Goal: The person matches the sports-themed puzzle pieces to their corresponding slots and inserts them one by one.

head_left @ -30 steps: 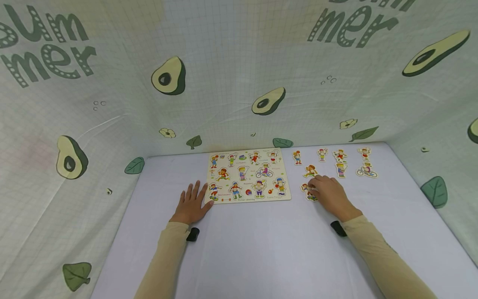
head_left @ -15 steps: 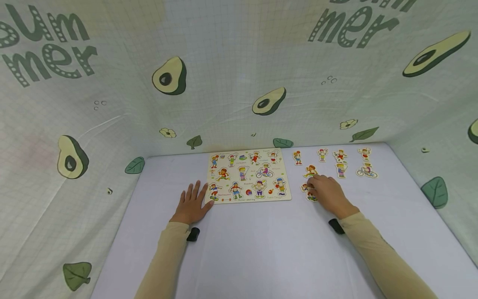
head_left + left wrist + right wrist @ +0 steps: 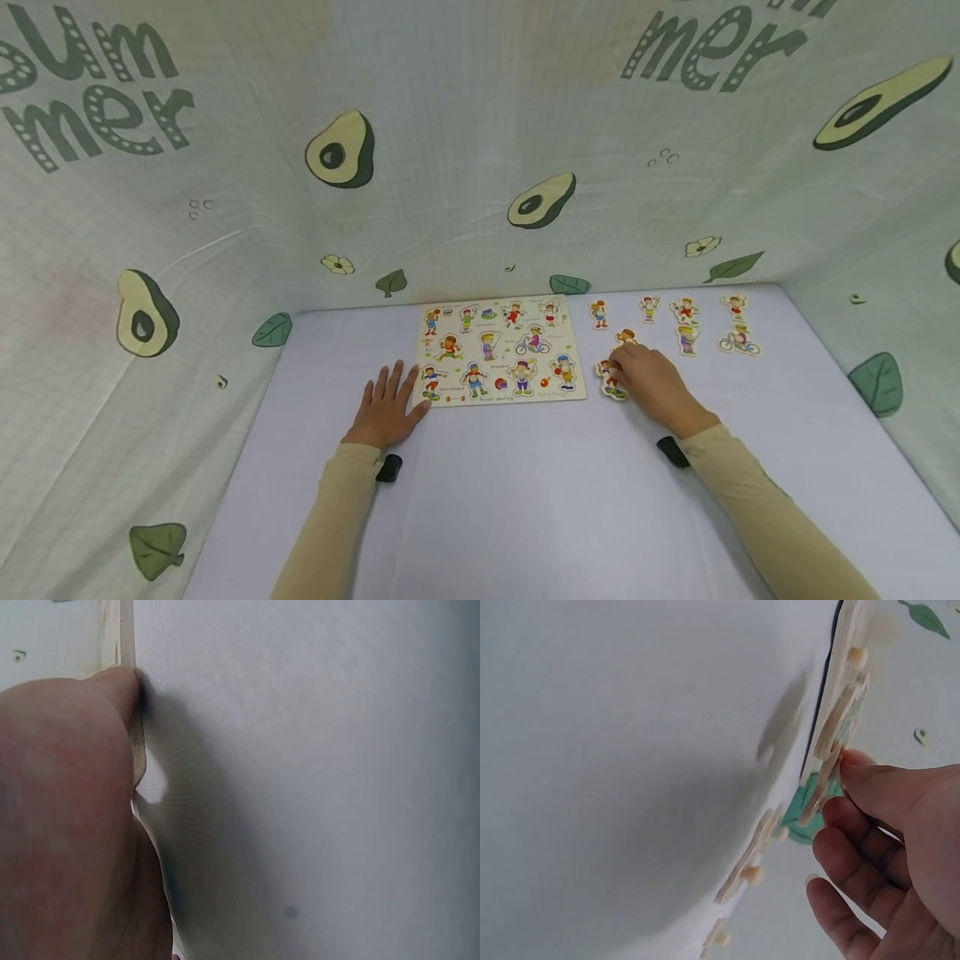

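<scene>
My right hand (image 3: 656, 385) pinches a flat wooden puzzle piece (image 3: 611, 380) showing a skateboarder, just right of the puzzle board (image 3: 510, 354). Thumb and fingertips grip the piece in the right wrist view (image 3: 841, 724), where it is raised off the white table. A runner piece (image 3: 625, 336) lies beyond that hand, its lower part hidden by the fingers. My left hand (image 3: 384, 412) lies flat with spread fingers at the board's near left corner, thumb touching its edge. The left wrist view shows mostly the side of this hand (image 3: 67, 810).
Several loose pieces lie right of the board, among them a ball player (image 3: 598, 315), a footballer (image 3: 685, 312), a golfer (image 3: 687, 340) and a cyclist (image 3: 739, 340). Some have round knobs (image 3: 753, 875) underneath. An avocado-patterned cloth (image 3: 442, 125) rises behind the table.
My right hand has lifted the skateboarder piece and shifted it slightly left toward the board. My left hand has stayed still.
</scene>
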Demonstrator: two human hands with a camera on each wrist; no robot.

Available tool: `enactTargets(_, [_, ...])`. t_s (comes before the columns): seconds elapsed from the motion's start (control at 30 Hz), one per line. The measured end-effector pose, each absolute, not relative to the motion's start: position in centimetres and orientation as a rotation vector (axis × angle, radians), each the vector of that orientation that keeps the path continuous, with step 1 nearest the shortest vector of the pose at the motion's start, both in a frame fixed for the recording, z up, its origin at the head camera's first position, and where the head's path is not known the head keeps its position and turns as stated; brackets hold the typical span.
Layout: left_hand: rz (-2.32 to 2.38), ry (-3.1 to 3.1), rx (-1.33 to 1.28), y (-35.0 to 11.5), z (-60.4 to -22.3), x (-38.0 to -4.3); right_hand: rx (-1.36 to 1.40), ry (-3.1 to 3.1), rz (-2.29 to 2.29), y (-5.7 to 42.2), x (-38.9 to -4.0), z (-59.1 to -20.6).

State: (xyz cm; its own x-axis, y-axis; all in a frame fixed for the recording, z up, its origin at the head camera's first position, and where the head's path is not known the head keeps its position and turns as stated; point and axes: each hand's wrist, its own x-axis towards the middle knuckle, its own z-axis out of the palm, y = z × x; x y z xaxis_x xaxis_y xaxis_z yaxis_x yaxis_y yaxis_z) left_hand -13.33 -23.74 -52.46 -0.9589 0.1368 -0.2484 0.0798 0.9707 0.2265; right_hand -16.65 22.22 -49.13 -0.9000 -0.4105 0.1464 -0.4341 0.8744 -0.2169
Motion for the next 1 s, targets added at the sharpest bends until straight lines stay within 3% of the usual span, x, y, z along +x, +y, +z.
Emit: enactTargets(1.0, [0.304,2.857,0.156,-23.6,-52.4,-13.4,0.923,-2.818,0.38,13.3,-17.4,-48.0])
